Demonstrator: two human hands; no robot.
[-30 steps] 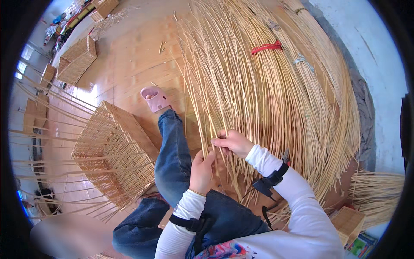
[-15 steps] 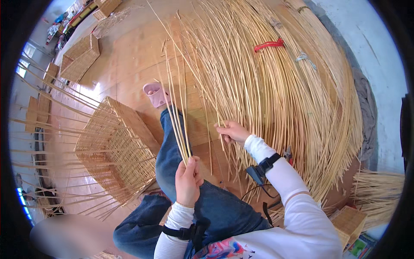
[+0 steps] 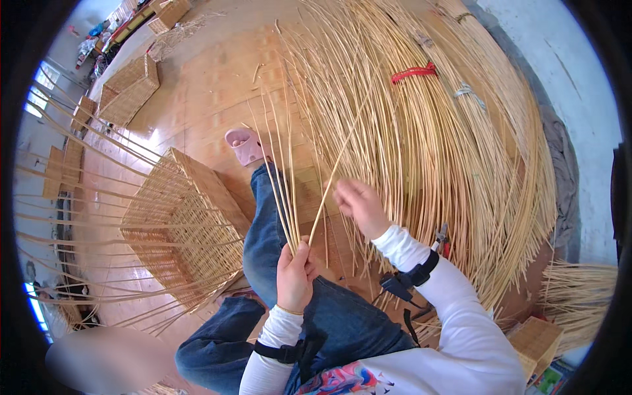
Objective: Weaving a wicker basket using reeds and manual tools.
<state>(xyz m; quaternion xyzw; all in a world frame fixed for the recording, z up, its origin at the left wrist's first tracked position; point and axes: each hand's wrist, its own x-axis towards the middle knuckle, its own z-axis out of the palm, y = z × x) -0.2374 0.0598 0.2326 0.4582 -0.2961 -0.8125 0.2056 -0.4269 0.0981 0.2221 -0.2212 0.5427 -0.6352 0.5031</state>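
So the left hand (image 3: 296, 280) has its fingers pinched around the bottom ends of a few thin canes (image 3: 293, 227), which fan up past the jeans leg (image 3: 263, 263), with one leaning off to the right. Right hand (image 3: 361, 207) is up just beside that leaning one, fingers curled in, though I honestly can't tell if they're gripping anything. Big heap of canes (image 3: 421, 145) lies over to the right, and a woven basket (image 3: 191, 230) sits left of the leg.
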